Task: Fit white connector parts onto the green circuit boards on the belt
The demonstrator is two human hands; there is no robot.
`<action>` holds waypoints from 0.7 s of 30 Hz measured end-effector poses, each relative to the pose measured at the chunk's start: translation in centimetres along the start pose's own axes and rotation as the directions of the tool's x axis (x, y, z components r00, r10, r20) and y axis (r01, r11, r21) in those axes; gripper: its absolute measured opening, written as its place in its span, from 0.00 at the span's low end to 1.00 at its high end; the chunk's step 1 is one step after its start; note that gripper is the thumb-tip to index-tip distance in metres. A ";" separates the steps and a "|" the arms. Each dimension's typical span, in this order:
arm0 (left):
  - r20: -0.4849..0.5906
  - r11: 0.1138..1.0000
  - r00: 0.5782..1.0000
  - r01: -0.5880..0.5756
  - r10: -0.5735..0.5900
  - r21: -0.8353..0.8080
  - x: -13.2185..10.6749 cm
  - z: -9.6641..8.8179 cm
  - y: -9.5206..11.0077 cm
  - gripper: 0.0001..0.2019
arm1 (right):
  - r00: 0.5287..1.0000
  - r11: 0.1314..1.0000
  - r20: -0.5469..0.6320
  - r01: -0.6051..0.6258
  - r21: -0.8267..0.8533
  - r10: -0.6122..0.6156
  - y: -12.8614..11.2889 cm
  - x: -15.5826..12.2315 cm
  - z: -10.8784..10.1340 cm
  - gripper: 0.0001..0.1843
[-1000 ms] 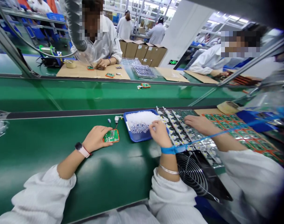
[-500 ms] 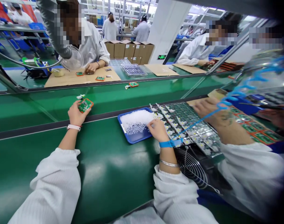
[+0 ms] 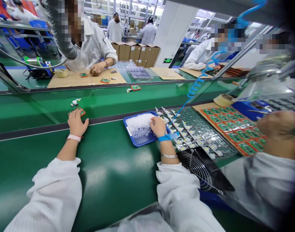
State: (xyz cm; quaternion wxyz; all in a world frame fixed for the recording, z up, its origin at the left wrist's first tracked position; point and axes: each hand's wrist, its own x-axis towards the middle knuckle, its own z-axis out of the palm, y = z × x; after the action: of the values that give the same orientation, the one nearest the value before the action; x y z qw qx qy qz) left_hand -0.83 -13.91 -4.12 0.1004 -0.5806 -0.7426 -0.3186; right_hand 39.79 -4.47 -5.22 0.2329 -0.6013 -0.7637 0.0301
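Observation:
My left hand (image 3: 76, 122) reaches forward onto the moving green belt (image 3: 41, 106). Its fingers lie spread and flat over a small green circuit board with an orange rim (image 3: 81, 112). The board's white connectors on thin wires (image 3: 75, 102) rest just beyond it. My right hand (image 3: 157, 125) dips into a blue tray (image 3: 137, 142) heaped with tiny white plastic parts (image 3: 139, 124). Its fingers are curled down into the pile, and what they pinch is hidden. A blue wrist strap (image 3: 167, 137) with a coiled cord sits on that wrist.
A sheet of small components (image 3: 198, 129) lies right of the tray, and rows of orange-rimmed boards (image 3: 231, 124) lie past it. A black fan (image 3: 203, 172) sits near my right forearm. A co-worker's blurred hand (image 3: 279, 124) hovers at the right. Other people work across the belt.
My left hand carried the circuit board from the near table forward to the belt, set it down and flattened over it. My right hand stayed in the blue tray.

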 end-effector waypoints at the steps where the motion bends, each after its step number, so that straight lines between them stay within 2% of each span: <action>1: 0.020 1.000 1.000 -0.021 0.021 -0.007 -0.8 -0.2 0.2 0.27 | 1.000 1.000 0.008 -0.003 -0.003 0.003 0.0 0.2 -0.1 0.10; 6: 0.104 0.994 0.990 -0.090 0.096 -0.062 -5.1 -2.3 0.4 0.25 | 0.999 0.999 0.010 -0.033 0.042 0.033 0.0 0.5 -0.5 0.09; 10: 0.155 0.995 0.986 -0.056 0.068 -0.082 -7.5 -3.9 0.2 0.23 | 0.993 0.989 0.029 -0.120 0.091 0.118 0.1 -0.2 -1.6 0.09; 13: 0.191 0.995 0.981 -0.027 0.045 -0.093 -7.8 -4.2 0.2 0.22 | 0.986 0.978 0.085 -0.154 0.140 0.143 0.0 -1.3 -2.8 0.07; 16: 0.222 0.996 0.975 -0.010 0.029 -0.086 -7.6 -4.0 0.2 0.21 | 0.979 0.967 0.175 -0.140 0.214 0.103 -0.2 -2.5 -3.9 0.05; 21: 0.265 0.998 0.964 0.017 0.002 -0.068 -7.5 -3.8 0.2 0.22 | 0.956 0.961 0.282 -0.146 0.236 0.076 -0.5 -3.4 -4.3 0.05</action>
State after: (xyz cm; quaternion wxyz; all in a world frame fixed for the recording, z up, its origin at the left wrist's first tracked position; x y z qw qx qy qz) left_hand 0.83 -22.07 -4.98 -0.0213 -0.6182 -0.7399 -0.2643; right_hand 41.63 -8.78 -2.36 0.1996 -0.5991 -0.7428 0.2225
